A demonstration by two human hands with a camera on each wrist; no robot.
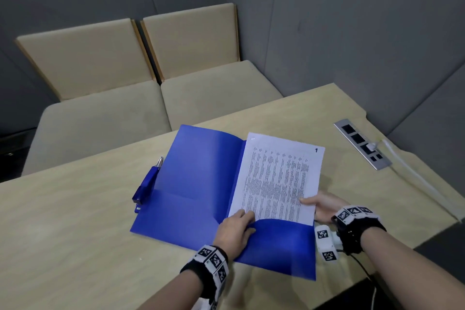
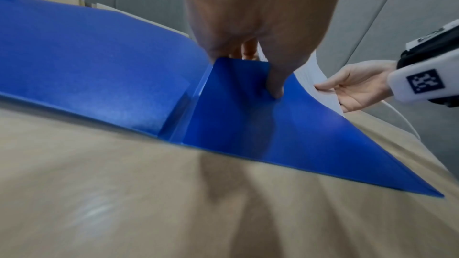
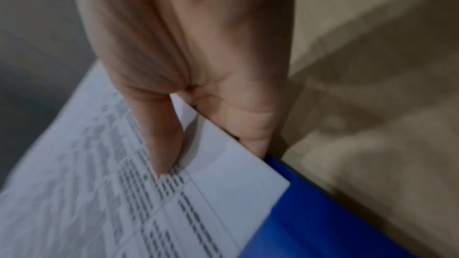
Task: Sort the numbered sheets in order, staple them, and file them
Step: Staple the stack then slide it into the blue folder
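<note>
A blue folder (image 1: 196, 178) lies open on the table. The stapled sheets (image 1: 279, 176), page 1 on top, lie on its right half with their lower edge inside the pocket (image 1: 284, 241). My left hand (image 1: 239, 224) pinches the pocket's upper edge near the spine, with the thumb (image 2: 273, 85) on the outside of the pocket (image 2: 248, 125) and the fingers behind it. My right hand (image 1: 319, 206) pinches the sheets' right edge, thumb (image 3: 161, 144) on top of the sheets (image 3: 124, 203) and fingers beneath. A blue stapler (image 1: 147, 184) lies along the folder's left edge.
A metal socket panel (image 1: 362, 143) is set into the wooden table (image 1: 75, 221) at the right, with a white cable (image 1: 412, 178) running toward the near right edge. A beige sofa (image 1: 125, 113) stands beyond the far edge.
</note>
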